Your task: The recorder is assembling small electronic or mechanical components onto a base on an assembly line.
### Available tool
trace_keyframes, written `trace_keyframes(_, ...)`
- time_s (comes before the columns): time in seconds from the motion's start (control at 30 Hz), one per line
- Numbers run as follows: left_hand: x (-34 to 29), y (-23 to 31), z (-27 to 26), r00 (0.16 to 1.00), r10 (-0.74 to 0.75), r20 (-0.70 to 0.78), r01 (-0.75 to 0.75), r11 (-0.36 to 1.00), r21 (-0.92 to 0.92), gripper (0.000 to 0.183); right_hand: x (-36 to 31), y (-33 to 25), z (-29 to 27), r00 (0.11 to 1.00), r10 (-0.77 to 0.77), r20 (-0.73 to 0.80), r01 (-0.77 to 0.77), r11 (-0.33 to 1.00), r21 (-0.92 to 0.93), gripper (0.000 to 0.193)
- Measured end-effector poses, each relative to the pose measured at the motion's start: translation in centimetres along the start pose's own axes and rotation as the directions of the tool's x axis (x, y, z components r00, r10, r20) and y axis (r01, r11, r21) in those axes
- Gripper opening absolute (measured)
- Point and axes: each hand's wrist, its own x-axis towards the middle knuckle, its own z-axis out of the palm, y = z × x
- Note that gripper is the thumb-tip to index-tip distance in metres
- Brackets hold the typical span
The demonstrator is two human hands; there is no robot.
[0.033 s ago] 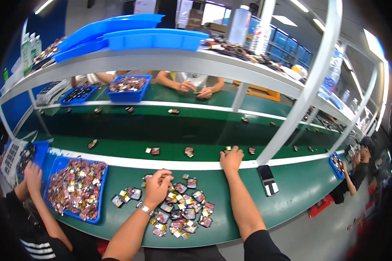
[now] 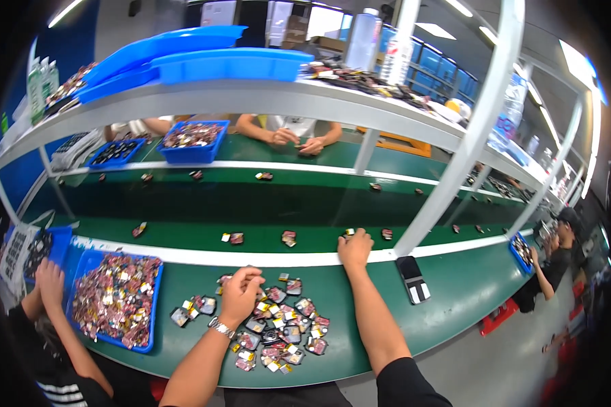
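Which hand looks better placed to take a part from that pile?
Probably the left hand: it's at the edge of the pile, while the right hand reaches farther out, over the green belt.

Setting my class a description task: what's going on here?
A person's right hand reaches over the white rail to a small part on the green strip. The left hand is at the edge of a loose pile of parts; whether it holds one is hidden. To the left, a co-worker's hand is beside a blue tray heaped with parts.
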Motion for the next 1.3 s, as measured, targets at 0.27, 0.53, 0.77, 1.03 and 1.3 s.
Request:
trace_keyframes(0.27, -0.7, -0.6, -1.6, 0.991, -0.030, 0.128, 0.053, 0.983, -0.175, 0.025, -7.0, -5.1, -4.2, 0.939, -0.316, 0.138, 0.135, 0.705, 0.696, 0.063)
trace_keyframes(0.53, -0.5, 1.2, -1.8, 0.840, -0.204, 0.503, 0.409, 0.847, -0.339, 0.045, -12.3, -9.9, -11.0, 0.429, -0.872, 0.237, 0.316, 0.390, 0.865, 0.065)
trace_keyframes(0.77, -0.3, 1.5, -1.9, 0.870, -0.192, 0.454, 0.385, 0.840, -0.382, 0.033, -13.2, -10.5, -10.0, 0.566, -0.824, -0.018, 0.526, 0.344, 0.778, 0.043)
trace_keyframes(1.03, -0.6, 2.1, -1.6, 0.882, -0.268, 0.387, 0.439, 0.765, -0.471, 0.033, -14.5, -11.1, -9.3, 0.665, -0.737, -0.119, 0.632, 0.471, 0.616, 0.026)
trace_keyframes(1.3, -0.6, 1.1, -1.4, 0.904, -0.238, 0.355, 0.390, 0.800, -0.456, 0.030, -14.9, -11.0, -9.2, 0.664, -0.737, -0.122, 0.640, 0.477, 0.602, 0.029)
